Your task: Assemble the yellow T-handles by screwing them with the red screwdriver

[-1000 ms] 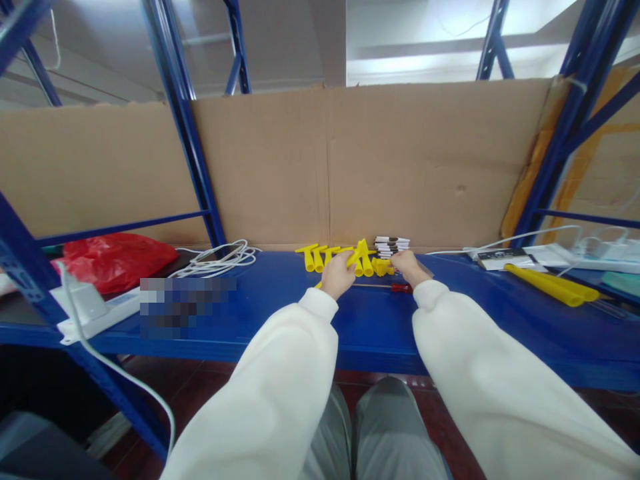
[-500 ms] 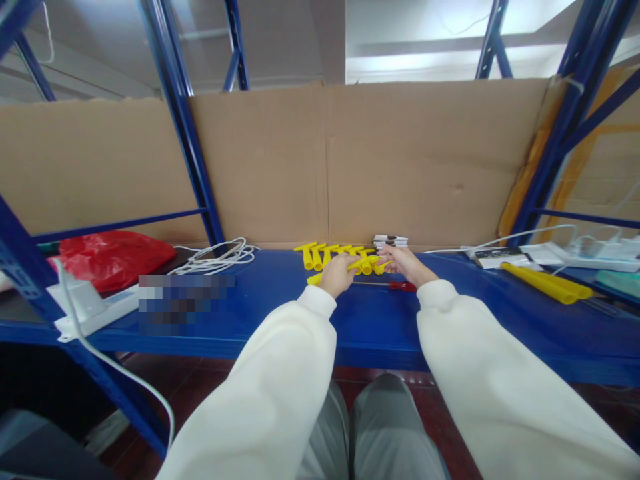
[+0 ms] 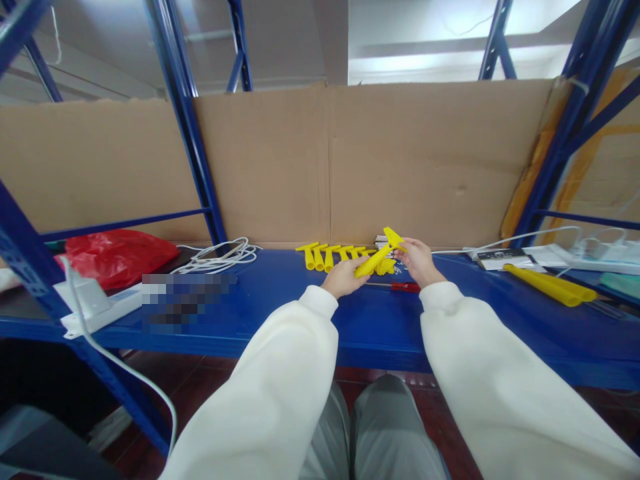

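A yellow T-shaped scraper is held tilted above the shelf, its wide head up and to the right. My left hand is closed round the lower part of its handle. At the head end, my right hand has its fingers bent in against the scraper; whether a small part is also between them I cannot make out. Behind my left hand lies a row of several similar yellow scrapers. Small yellow pieces are heaped just below the held one. A screwdriver with a red handle lies in front of them.
Small boxes are stacked by the cardboard back wall. On the right of the blue shelf are long yellow tubes and a power strip. Leftward are coiled white cable, a red bag and another power strip.
The yellow scraper has been raised and turned, so its head now points up and right. My right hand has shifted slightly right, and the small yellow pieces show more clearly.
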A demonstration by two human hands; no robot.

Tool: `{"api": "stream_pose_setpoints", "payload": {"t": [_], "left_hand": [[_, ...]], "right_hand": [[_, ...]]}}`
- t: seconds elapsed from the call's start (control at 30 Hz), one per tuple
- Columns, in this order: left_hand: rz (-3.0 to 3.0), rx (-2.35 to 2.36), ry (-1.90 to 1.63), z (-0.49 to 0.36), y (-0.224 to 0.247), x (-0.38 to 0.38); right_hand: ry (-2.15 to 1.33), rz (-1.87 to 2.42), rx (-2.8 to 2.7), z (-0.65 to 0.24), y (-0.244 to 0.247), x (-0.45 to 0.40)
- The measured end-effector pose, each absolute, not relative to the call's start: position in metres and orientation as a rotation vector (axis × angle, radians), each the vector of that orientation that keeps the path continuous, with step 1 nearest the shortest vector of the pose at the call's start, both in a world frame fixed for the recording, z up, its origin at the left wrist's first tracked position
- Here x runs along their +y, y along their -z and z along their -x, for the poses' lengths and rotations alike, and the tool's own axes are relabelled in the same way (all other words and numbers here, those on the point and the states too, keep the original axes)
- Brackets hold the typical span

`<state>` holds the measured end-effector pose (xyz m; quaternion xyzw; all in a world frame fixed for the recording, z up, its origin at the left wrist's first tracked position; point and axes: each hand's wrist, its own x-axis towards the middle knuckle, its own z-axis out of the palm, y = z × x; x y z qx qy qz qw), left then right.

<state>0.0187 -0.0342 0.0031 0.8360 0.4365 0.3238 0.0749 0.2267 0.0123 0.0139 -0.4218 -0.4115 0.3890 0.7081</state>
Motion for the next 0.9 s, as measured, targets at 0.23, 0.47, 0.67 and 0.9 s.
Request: {"api": "stream_pose_setpoints", "payload": {"t": [0.23, 0.47, 0.67, 0.9], "left_hand": [[-2.457, 1.294, -1.014, -0.02, -0.004, -0.036], [-2.16, 1.364, -1.439, -0.016, -0.009, -0.029], [-1.601, 1.464, -1.796, 0.002, -0.014, -0.014], [-0.964, 1.604, -1.937, 0.038, -0.004, 0.008]], "right_hand": [[-0.857, 0.849, -0.799, -0.251, -0.007, 0.029], [-0.898, 0.865, -0.94, -0.235, -0.014, 0.015], [-0.906, 0.993, -0.98, -0.229, -0.015, 0.003], [-0.939, 1.044, -0.918, -0.223, -0.02, -0.007]]}}
